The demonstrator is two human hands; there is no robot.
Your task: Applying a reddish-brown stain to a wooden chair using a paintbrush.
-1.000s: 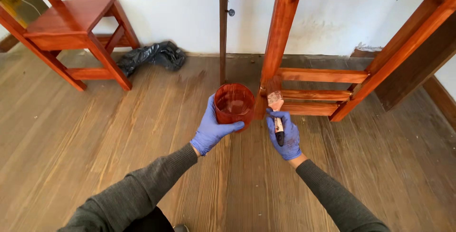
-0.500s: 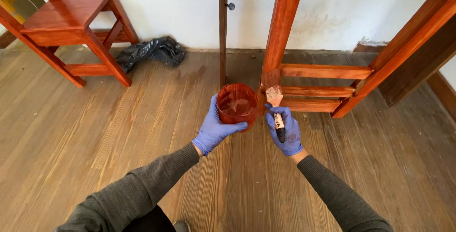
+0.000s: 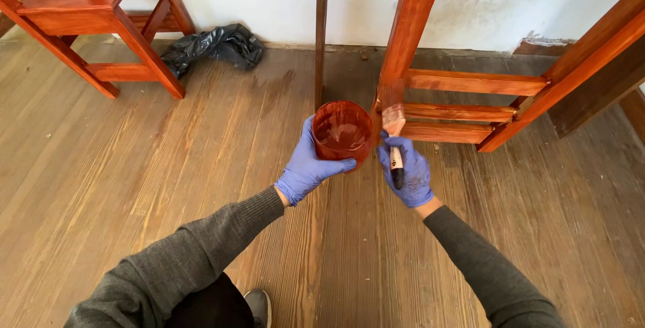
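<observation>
My left hand, in a blue glove, holds a round cup stained reddish-brown, with dark stain inside. My right hand, also gloved, grips a paintbrush by its dark handle. The bristles point up and touch the lower end of a reddish stained wooden post. The cup sits just left of the brush, close to the post.
Stained rails and a slanted beam extend right of the post. A stained wooden stool stands at the back left, a black plastic bag beside it. A thin dark pole rises by the white wall. Plank floor lies all around.
The view has tilted down and come closer. Both hands stay together with cup and brush, and the brush tip now meets the post's lower end.
</observation>
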